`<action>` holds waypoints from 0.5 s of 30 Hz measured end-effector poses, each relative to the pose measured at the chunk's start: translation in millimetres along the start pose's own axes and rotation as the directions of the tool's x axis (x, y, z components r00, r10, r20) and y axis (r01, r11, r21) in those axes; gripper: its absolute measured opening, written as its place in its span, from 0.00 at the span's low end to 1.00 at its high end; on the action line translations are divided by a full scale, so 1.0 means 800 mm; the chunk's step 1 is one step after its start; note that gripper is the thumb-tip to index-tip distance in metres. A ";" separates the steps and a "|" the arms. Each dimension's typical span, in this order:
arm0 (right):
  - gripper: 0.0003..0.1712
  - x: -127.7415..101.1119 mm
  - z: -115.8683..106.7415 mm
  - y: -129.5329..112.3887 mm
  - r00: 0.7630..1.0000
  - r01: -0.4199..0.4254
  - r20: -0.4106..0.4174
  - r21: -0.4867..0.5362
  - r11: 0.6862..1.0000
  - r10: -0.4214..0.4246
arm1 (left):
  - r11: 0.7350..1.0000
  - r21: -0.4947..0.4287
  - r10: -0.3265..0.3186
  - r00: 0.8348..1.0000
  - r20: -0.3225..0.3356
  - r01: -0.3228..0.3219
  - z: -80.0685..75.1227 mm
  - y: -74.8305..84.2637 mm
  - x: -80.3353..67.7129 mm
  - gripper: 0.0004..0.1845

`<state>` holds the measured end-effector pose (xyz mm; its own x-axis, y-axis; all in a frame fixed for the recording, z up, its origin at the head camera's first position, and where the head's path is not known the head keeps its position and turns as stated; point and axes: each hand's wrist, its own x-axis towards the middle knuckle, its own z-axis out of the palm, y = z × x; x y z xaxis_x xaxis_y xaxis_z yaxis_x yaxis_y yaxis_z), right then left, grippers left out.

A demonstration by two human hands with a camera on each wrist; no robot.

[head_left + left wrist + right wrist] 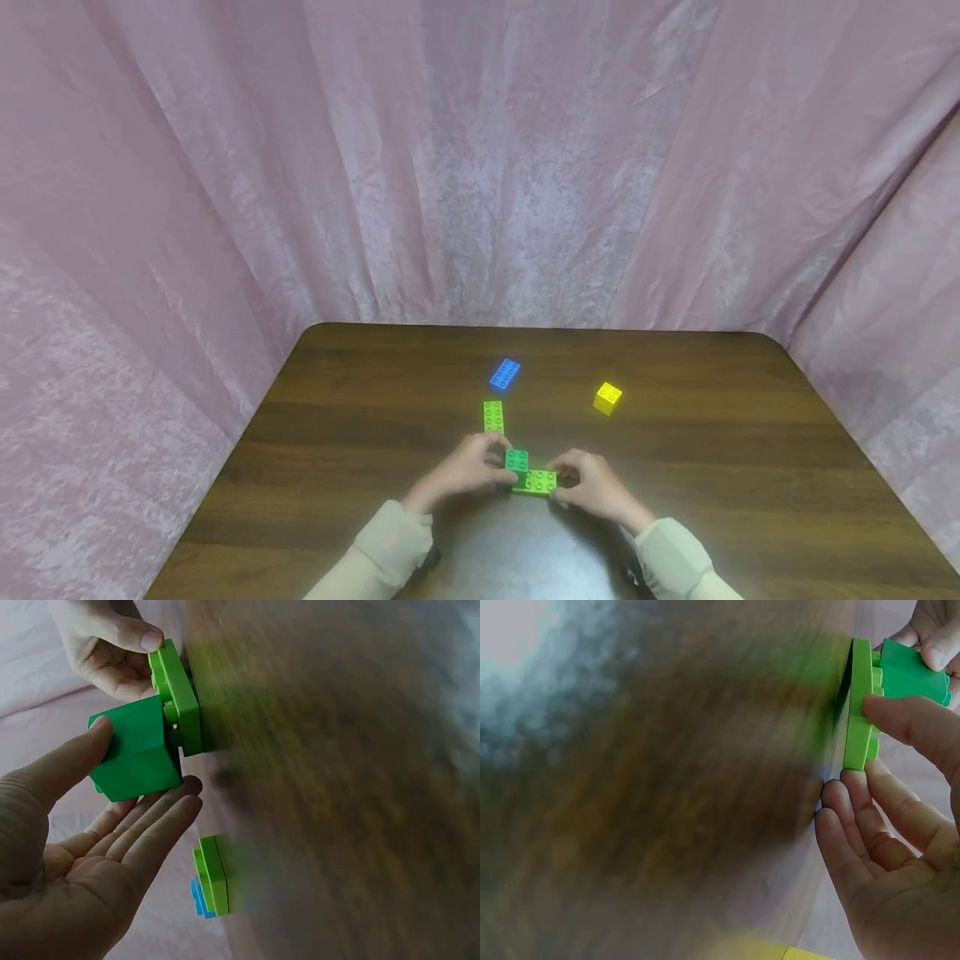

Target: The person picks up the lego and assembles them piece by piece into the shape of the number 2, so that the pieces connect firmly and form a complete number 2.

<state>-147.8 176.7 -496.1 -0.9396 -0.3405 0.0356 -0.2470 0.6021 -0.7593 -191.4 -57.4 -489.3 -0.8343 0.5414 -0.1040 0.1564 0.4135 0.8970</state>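
Pink drapes ring the wooden table (pixel 360 417), where the left hand (pixel 467 469) pinches a dark green block (pixel 516 460) atop the light green plate (pixel 537 482) steadied by the right hand's (pixel 594 486) fingertips, so aligning studs squarely before pressing straight down seems wise.

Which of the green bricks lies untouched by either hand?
The light green brick lying alone, just nearer than the blue brick; the other two green bricks are in the hands.

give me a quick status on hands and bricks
Left hand pinches dark green cube. Right hand holds lime plate. Cube sits on plate's left end. Nothing in the way.
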 end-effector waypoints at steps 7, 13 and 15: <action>0.19 0.002 0.000 0.001 1.000 -0.022 0.007 -0.027 0.999 0.022 | 1.000 0.004 -0.005 1.000 0.015 0.005 0.002 0.003 0.003 0.17; 0.19 0.003 -0.002 0.002 1.000 -0.015 0.012 -0.034 0.999 0.016 | 1.000 0.011 -0.003 1.000 0.019 0.003 0.002 0.005 0.004 0.17; 0.19 0.004 -0.002 0.003 1.000 -0.020 0.017 -0.031 0.999 0.021 | 1.000 0.003 -0.009 1.000 0.015 0.009 0.002 0.005 0.004 0.17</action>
<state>-151.6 178.2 -496.8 -0.9404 -0.3400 0.0087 -0.2350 0.6312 -0.7392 -192.4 -53.1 -487.1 -0.8277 0.5486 -0.1183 0.1508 0.4206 0.8946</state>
